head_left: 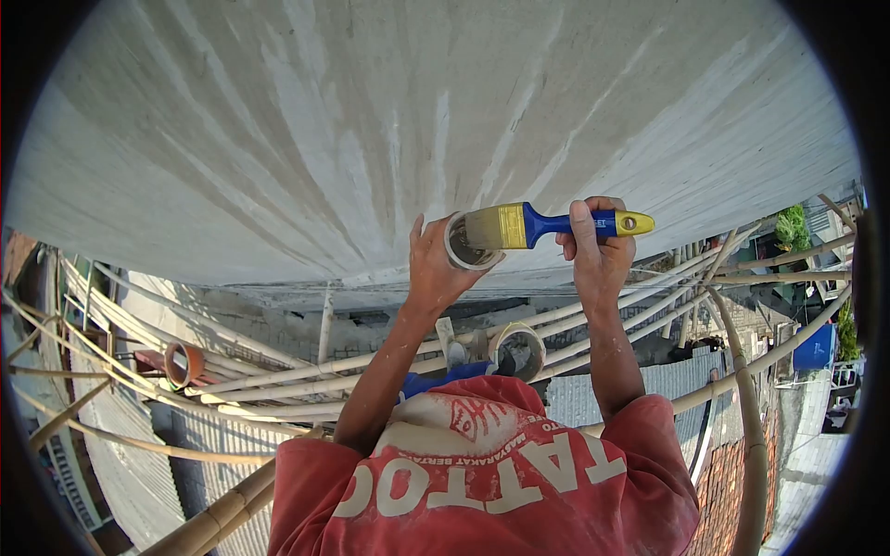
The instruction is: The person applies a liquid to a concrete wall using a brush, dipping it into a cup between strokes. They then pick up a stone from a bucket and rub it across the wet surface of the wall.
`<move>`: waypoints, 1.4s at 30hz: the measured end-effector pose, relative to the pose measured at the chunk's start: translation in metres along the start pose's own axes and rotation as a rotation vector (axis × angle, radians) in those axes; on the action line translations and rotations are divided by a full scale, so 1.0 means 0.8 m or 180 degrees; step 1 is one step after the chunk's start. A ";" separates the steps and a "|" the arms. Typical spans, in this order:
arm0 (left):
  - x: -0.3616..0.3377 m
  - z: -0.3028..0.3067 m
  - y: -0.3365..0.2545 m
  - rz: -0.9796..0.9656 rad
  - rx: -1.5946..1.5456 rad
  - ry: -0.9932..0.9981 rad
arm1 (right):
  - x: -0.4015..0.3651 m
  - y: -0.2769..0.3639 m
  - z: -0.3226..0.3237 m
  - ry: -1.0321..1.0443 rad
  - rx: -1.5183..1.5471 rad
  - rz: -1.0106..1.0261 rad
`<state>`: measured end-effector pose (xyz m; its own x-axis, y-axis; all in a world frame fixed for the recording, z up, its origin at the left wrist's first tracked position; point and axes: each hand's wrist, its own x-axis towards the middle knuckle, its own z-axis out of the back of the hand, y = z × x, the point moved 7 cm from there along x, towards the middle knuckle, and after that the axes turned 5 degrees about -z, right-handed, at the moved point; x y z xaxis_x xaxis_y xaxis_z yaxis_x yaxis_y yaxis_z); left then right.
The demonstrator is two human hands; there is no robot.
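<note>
My left hand (438, 255) is wrapped round a small round cup (456, 243) that is tilted with its mouth toward the right. My right hand (598, 250) grips the blue and yellow handle of a paintbrush (547, 224), held level. The brush's bristles are at the mouth of the cup, partly over its opening. Behind both hands rises a grey plastered wall (389, 120) with pale streaks. What is inside the cup shows only as a dark, wet-looking patch.
Bamboo poles (306, 375) run across below me as scaffolding. A pale bucket (519, 350) stands close to my body, and an orange-brown round container (184, 365) is at the left. Corrugated roofs (603, 385) and a blue tank (816, 347) lie far below.
</note>
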<state>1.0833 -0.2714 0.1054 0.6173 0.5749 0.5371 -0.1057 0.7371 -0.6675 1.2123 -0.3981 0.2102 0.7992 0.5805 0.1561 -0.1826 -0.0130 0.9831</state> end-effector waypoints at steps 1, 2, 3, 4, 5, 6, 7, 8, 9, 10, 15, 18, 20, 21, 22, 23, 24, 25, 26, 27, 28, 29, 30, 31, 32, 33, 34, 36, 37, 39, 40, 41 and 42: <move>0.003 0.001 -0.001 0.0005 0.0044 0.0029 | 0.001 -0.003 -0.004 0.0063 0.0013 0.0027; 0.006 0.001 -0.004 -0.0012 -0.0014 0.0073 | 0.001 -0.004 -0.003 0.0035 -0.0238 0.0045; 0.009 0.000 -0.004 0.0030 -0.0034 0.0085 | -0.001 0.001 0.001 -0.0089 -0.0053 0.0018; 0.009 -0.003 -0.003 0.0051 -0.0095 0.0083 | 0.000 0.001 0.007 -0.0167 0.0006 0.0104; 0.010 -0.006 -0.001 -0.0008 -0.0055 0.0040 | 0.003 -0.001 0.005 -0.0071 -0.0226 0.0038; 0.008 -0.010 -0.002 -0.0084 -0.0026 0.0005 | 0.008 -0.008 0.001 0.0083 -0.0280 0.0030; 0.007 -0.014 -0.004 -0.0020 -0.0081 -0.0016 | 0.009 -0.008 0.007 -0.0163 -0.0176 0.0068; 0.010 -0.017 -0.006 0.0008 -0.0151 -0.0048 | 0.008 -0.006 0.020 -0.0365 -0.0311 0.0111; 0.011 -0.017 -0.001 0.0080 -0.0064 -0.0124 | 0.008 -0.006 0.023 -0.0461 -0.0163 0.0119; 0.012 -0.019 -0.003 0.0052 -0.0093 -0.0103 | 0.011 -0.006 0.017 -0.0315 -0.0284 0.0081; 0.018 -0.018 -0.009 0.0059 -0.0142 -0.0141 | 0.020 -0.004 0.027 -0.0242 -0.0408 0.0254; 0.025 -0.021 -0.005 0.0152 -0.0225 -0.0129 | 0.025 -0.009 0.035 -0.0257 0.0243 0.0100; 0.035 -0.016 -0.011 0.0210 -0.0393 0.0024 | 0.027 -0.021 0.045 -0.0204 0.0500 -0.0071; 0.037 -0.019 -0.010 0.0241 -0.0410 0.0072 | 0.025 -0.023 0.040 -0.0120 0.0463 -0.0231; 0.044 -0.022 -0.010 0.0173 -0.0405 0.0107 | 0.027 -0.031 0.046 -0.0168 0.0712 -0.0294; 0.054 -0.016 -0.019 0.0091 -0.0476 0.0127 | 0.030 -0.040 0.056 -0.0272 0.1040 -0.0318; 0.063 -0.012 -0.023 0.0146 -0.0462 0.0223 | 0.033 -0.045 0.069 -0.0403 0.1318 -0.0360; 0.075 -0.012 -0.020 0.0114 -0.0471 0.0221 | 0.038 -0.047 0.083 -0.0525 0.1632 -0.0366; 0.087 -0.014 -0.015 0.0055 -0.0678 0.0280 | 0.044 -0.054 0.101 -0.0709 0.1866 -0.0362; 0.106 -0.007 -0.019 0.0009 -0.0760 0.0274 | 0.050 -0.050 0.119 -0.0897 0.2173 -0.0318; 0.129 0.004 -0.029 0.0115 -0.1123 0.0356 | 0.055 -0.045 0.139 -0.1053 0.2301 -0.0158; 0.149 0.018 -0.040 -0.0043 -0.1140 0.0323 | 0.060 -0.037 0.162 -0.1244 0.2357 0.0056; 0.177 0.028 -0.051 -0.0126 -0.1165 0.0304 | 0.068 -0.026 0.188 -0.1434 0.2390 0.0194; 0.207 0.040 -0.065 -0.0328 -0.1144 0.0302 | 0.079 -0.011 0.212 -0.1471 0.2491 0.0370; 0.229 0.049 -0.072 -0.0373 -0.1234 0.0379 | 0.086 0.007 0.242 -0.1734 0.2384 0.0645; 0.245 0.058 -0.077 -0.0369 -0.1316 0.0461 | 0.091 0.025 0.268 -0.1990 0.2259 0.0868; 0.263 0.063 -0.080 -0.0363 -0.1488 0.0587 | 0.100 0.047 0.291 -0.2131 0.2161 0.1031; 0.294 0.069 -0.075 -0.0510 -0.1555 0.0701 | 0.122 0.104 0.331 -0.2330 0.2016 0.1462; 0.303 0.066 -0.074 -0.0571 -0.1634 0.0822 | 0.134 0.137 0.352 -0.2385 0.1959 0.1726; 0.309 0.069 -0.072 -0.0697 -0.1664 0.0798 | 0.156 0.215 0.385 -0.2657 0.1807 0.2340; 0.309 0.072 -0.069 -0.0755 -0.1690 0.0758 | 0.174 0.251 0.401 -0.2551 0.1876 0.2525; 0.310 0.074 -0.066 -0.0761 -0.1678 0.0745 | 0.190 0.292 0.411 -0.2487 0.1888 0.2723; 0.309 0.075 -0.063 -0.0776 -0.1609 0.0739 | 0.207 0.331 0.421 -0.2430 0.1840 0.2930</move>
<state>1.1946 -0.1451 0.3031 0.7371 0.2764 0.6167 0.4083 0.5451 -0.7323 1.4887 -0.5796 0.5287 0.6696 -0.4242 0.6097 -0.7105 -0.6048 0.3596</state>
